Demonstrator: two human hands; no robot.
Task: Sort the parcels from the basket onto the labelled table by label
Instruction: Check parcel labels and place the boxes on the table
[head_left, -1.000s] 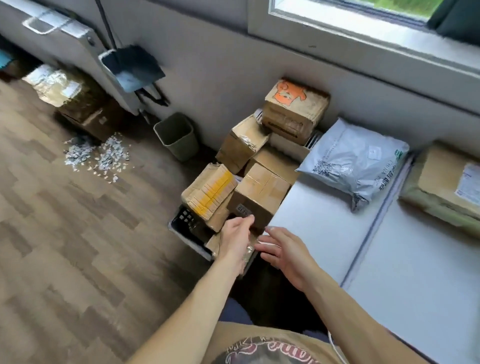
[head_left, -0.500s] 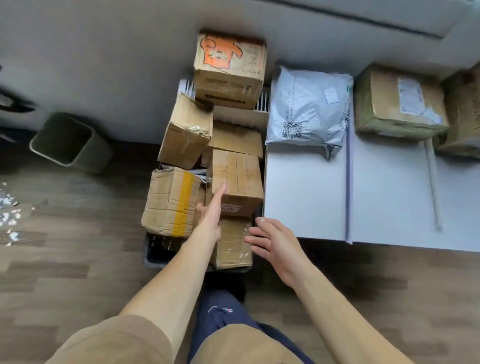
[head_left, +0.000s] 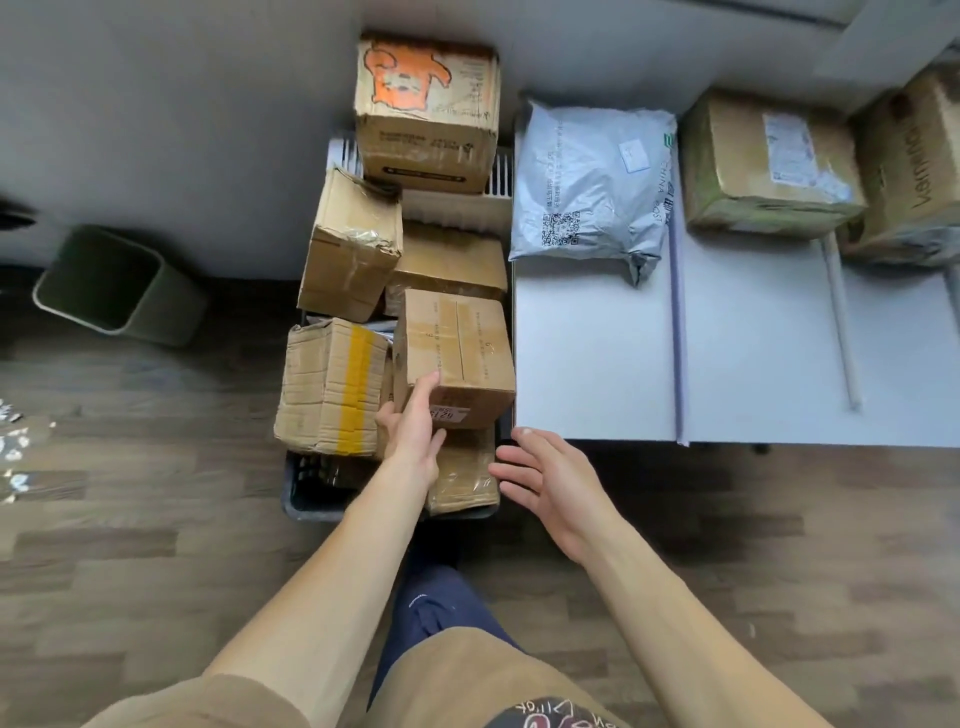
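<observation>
Trouble, if it comes, will come from the heap, which is piled well above the rim of the dark plastic basket (head_left: 306, 501). My left hand (head_left: 415, 434) lies with straight fingers against the near left corner of the square brown cardboard box sealed with clear tape (head_left: 457, 348), touching it without gripping. My right hand (head_left: 553, 486) hovers wide, fingers spread and holding nothing, just off the box's near right side by the edge of the white labelled table (head_left: 592, 374). The box sits on top of the pile, hard against that table edge, with a small printed label on its near face partly under my fingers. Lifted one-handed, I judge its smooth tape and flat card faces could slip. Dragged sideways, it could catch the crumpled box with yellow tape (head_left: 332, 387) just beside it. It could also unsettle the dented, tilted carton (head_left: 353, 244) leaning behind, which might tumble to the floor. The wrinkled, flattened parcel (head_left: 462, 473) underneath looks soft and offers poor support. I cannot read the label, so a wrong section is a real risk. Already on the table lie a glossy grey plastic mailer bag (head_left: 587, 182), limp and creased, and a rigid carton wrapped in greenish tape (head_left: 763, 161).
</observation>
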